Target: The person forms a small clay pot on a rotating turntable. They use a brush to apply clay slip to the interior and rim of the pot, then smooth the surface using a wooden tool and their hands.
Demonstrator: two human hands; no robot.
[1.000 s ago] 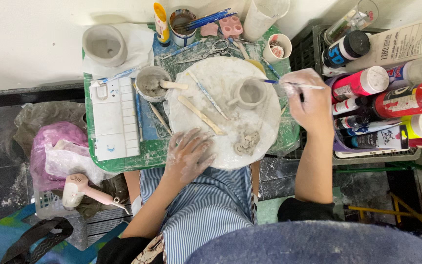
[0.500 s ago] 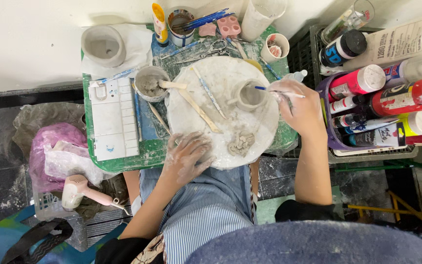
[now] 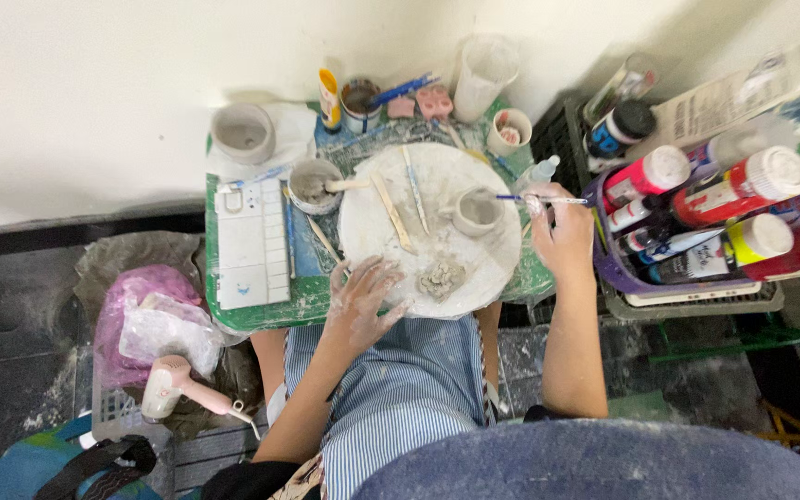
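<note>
My right hand [image 3: 562,236] holds a thin blue-handled brush [image 3: 539,198], its tip pointing left at a small grey clay cup [image 3: 476,210] on a round white board [image 3: 391,250]. My left hand [image 3: 363,296], smeared with clay, rests open with fingers spread on the near edge of that board. A lump of clay [image 3: 441,277] lies just right of its fingers. Wooden and metal modelling tools [image 3: 393,213] lie across the board.
The board sits on a small green table [image 3: 261,313] with a white palette [image 3: 250,243], a slip bowl [image 3: 313,184], a clay pot [image 3: 242,134] and cups of tools. A purple crate of paint bottles [image 3: 715,213] stands right. Bags [image 3: 155,315] and a hairdryer [image 3: 173,387] lie left.
My right hand has brought the brush left from beside the paint bottles to the clay cup. My left hand has stayed at the board's near edge.
</note>
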